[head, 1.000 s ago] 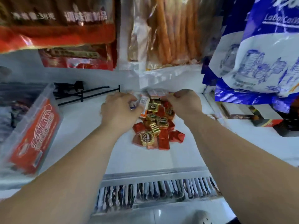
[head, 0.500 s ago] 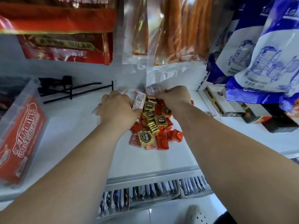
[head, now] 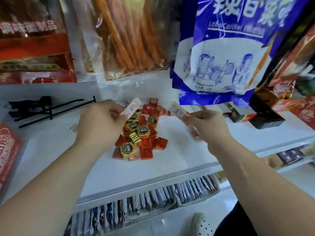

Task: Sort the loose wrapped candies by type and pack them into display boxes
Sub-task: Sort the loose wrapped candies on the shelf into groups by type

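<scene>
From where I stand, both hands hang just above the heap (head: pixel 139 135) of mixed sweets on the white shelf (head: pixel 179 160), each with one long piece picked out. The left hand (head: pixel 100 123) has its fingers curled in, its grip closed on the near end of a long pale-wrapped candy (head: pixel 132 108), whose far end pokes up over the back of the heap. The right hand (head: pixel 208 126) pinches a second long candy (head: pixel 177 110) the same way, with the free end pointing up and left toward the heap. A bit of orange shows below its palm, too blurred for me to say whether it is more candy. The step in hand looks to be pulling the long sort away from the gold foil squares (head: pixel 127 149) and red squares (head: pixel 146 151), which lie jumbled together between the two hands and just nearer the shelf's front. To do it well, I'd say, lift each piece straight up so its loose end doesn't drag squares toward the shelf's front edge, and keep the two long ones together for one box. The only container I can make out is a clear box (head: pixel 10 150) with a red label at the far left, well apart from the heap. The right hand's piece is probably better passed across than carried over the pile.
</scene>
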{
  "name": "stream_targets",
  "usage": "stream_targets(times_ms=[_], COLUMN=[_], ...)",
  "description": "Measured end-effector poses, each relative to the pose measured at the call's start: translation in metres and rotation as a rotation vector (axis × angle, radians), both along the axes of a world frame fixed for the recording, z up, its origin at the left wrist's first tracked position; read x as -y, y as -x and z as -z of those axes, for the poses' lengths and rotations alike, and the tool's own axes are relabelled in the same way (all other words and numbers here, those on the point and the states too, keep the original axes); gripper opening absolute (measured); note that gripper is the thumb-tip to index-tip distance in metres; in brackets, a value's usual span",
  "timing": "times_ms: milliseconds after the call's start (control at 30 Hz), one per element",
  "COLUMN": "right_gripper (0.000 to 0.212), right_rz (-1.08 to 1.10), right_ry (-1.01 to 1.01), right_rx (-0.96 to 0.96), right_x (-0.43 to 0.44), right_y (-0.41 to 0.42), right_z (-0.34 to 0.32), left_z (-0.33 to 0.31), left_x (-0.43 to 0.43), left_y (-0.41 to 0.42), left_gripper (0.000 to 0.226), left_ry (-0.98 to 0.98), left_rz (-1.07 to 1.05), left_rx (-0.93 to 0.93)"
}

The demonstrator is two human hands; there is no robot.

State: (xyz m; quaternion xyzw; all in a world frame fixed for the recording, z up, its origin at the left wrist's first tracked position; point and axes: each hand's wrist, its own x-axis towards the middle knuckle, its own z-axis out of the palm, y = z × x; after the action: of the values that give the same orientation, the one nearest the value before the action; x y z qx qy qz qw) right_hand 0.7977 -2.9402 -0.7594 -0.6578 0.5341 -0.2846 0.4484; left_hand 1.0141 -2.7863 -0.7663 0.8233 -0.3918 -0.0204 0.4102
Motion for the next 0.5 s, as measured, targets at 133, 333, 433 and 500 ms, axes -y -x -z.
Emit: stream_targets(times_ms=[133, 333, 433, 500], right_gripper=[0.016, 0.021, 0.026, 0.026], right_rz=[0.078, 0.051, 0.037, 0.011], right_ry=[-0.079, -0.098, -0.13, -0.153], right_rx=[0.046, 0.071, 0.135, 0.146], right_x=[0.019, 0.048, 0.059, 0.066], right_y=[0.055, 0.088, 0.085, 0.084], right_z=[0.004, 0.021, 0.029, 0.034], left_z=[-0.004, -0.006, 0.001, 0.008], left_x=[-0.008, 0.011, 0.053, 0.086], left_y=[0.027, 0.079, 0.114, 0.135], left_gripper=[0.01, 0.018, 0.029, 0.022], left_ry=[-0.087, -0.087, -0.119, -0.08], left_rz=[0.081, 0.098, 0.158, 0.117], left_rx=[0.035, -0.032, -0.074, -0.289])
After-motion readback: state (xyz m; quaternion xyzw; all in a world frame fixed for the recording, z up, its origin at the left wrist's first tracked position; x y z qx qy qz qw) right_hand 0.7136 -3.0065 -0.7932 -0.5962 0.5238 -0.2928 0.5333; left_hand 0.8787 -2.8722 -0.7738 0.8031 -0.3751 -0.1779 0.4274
